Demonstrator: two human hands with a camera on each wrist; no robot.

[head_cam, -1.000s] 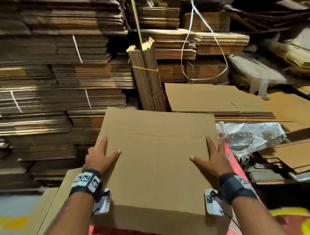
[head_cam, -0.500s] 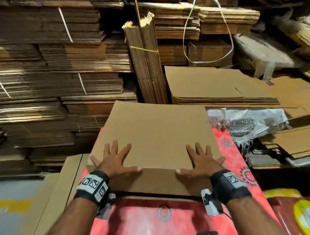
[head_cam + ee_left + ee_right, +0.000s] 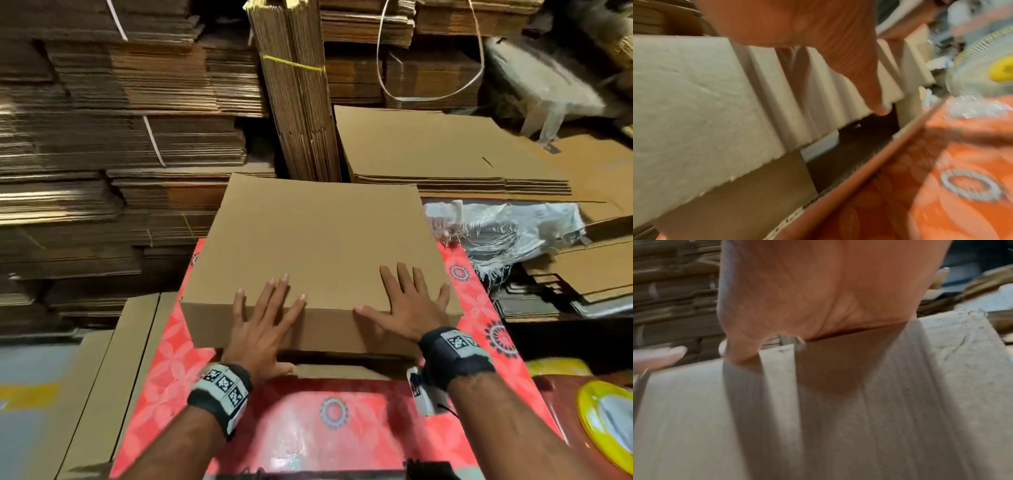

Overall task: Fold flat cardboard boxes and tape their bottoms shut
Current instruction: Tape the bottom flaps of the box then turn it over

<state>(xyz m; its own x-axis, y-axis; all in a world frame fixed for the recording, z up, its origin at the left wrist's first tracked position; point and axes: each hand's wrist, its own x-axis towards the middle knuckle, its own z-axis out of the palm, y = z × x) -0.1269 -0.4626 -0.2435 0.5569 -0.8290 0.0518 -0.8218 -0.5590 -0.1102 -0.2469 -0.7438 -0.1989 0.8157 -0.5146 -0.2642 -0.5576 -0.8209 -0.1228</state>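
Stacks at far left: bundled flat cardboard was piled high behind the table; too many to count
Left hand: the left hand lay spread, fingers straight, over the near top edge of the box, thumb low on the near wall
Box: one cardboard box stood folded up on the red patterned table, top face towards the camera
Right hand: the right hand was spread flat, palm pressed on the box's top by its near right corner
Hands counted: two, both touching the one box
Far right: one fan with a yellow hub
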